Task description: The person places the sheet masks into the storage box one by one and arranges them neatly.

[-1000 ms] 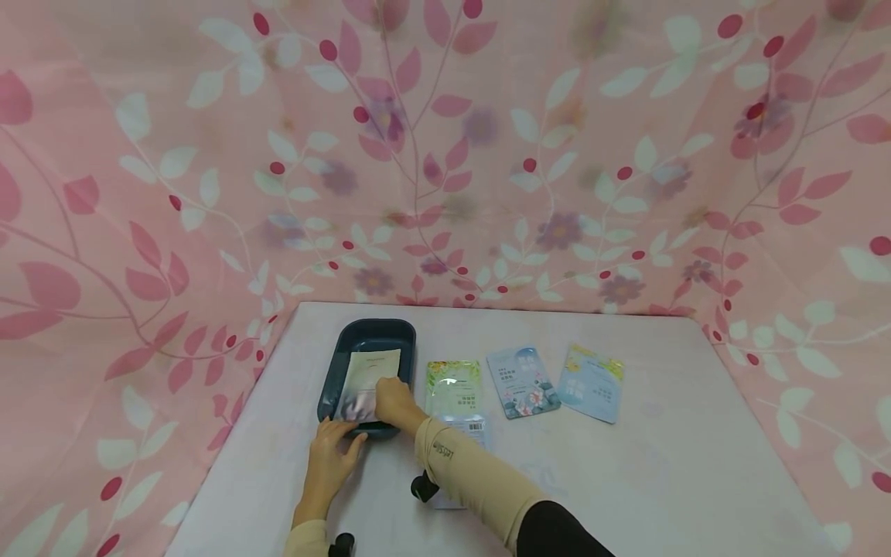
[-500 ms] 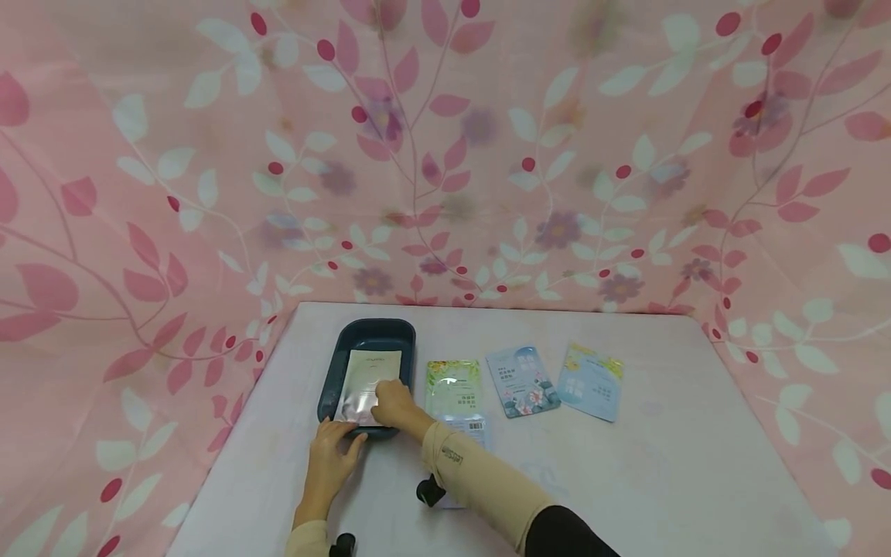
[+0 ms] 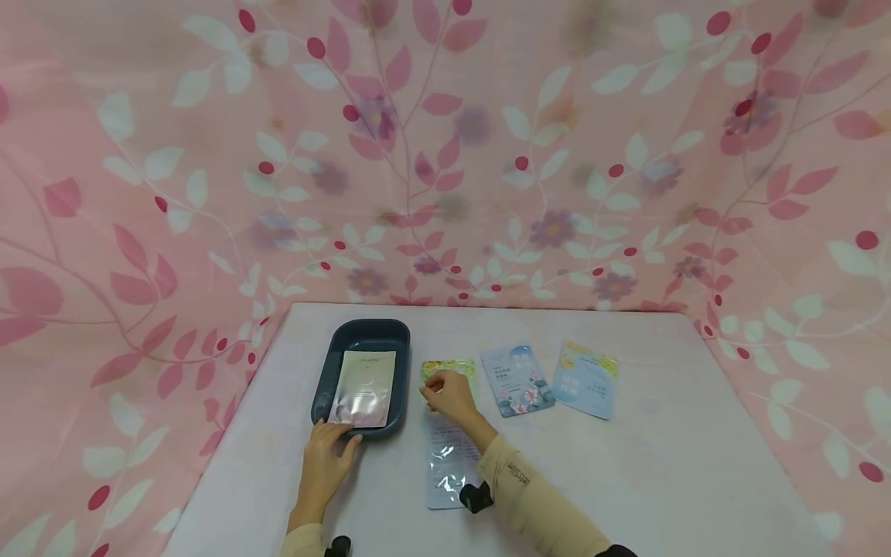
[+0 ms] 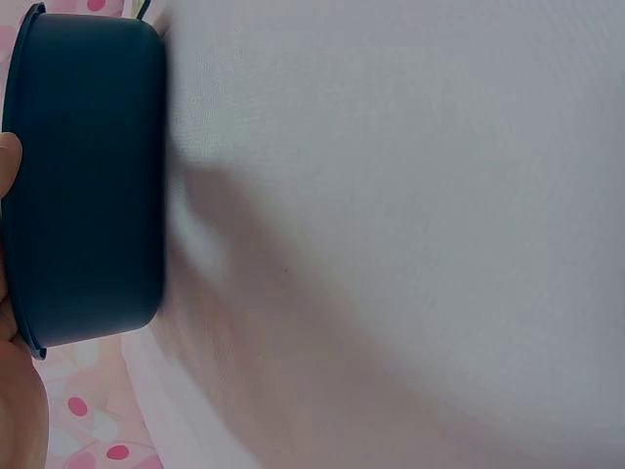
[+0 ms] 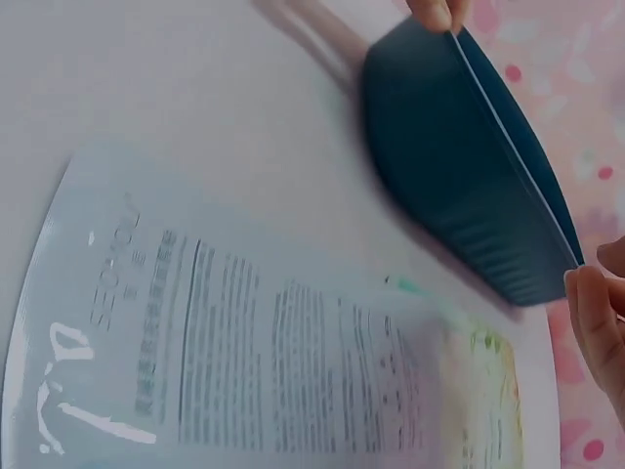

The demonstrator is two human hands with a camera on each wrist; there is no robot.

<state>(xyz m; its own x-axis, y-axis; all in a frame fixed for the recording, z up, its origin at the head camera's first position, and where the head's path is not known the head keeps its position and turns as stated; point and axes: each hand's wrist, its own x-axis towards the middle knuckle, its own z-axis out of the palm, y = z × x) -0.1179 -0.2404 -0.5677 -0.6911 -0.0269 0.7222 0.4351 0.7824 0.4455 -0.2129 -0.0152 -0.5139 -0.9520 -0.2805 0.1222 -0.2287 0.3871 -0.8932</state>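
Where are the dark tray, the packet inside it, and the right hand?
Dark tray [image 3: 371,336], head view, bare far end.
Packet [image 3: 363,391], head view, middle of its face.
Right hand [image 3: 451,396], head view, back of hand.

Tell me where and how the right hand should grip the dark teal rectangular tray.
Take the dark teal rectangular tray by the far part of its right long rim, coming from the right. The steep wall and projecting lip should suit a pinch there; the pale, shiny, flat pouch lies toward the near end, and the left hand holds the near rim.
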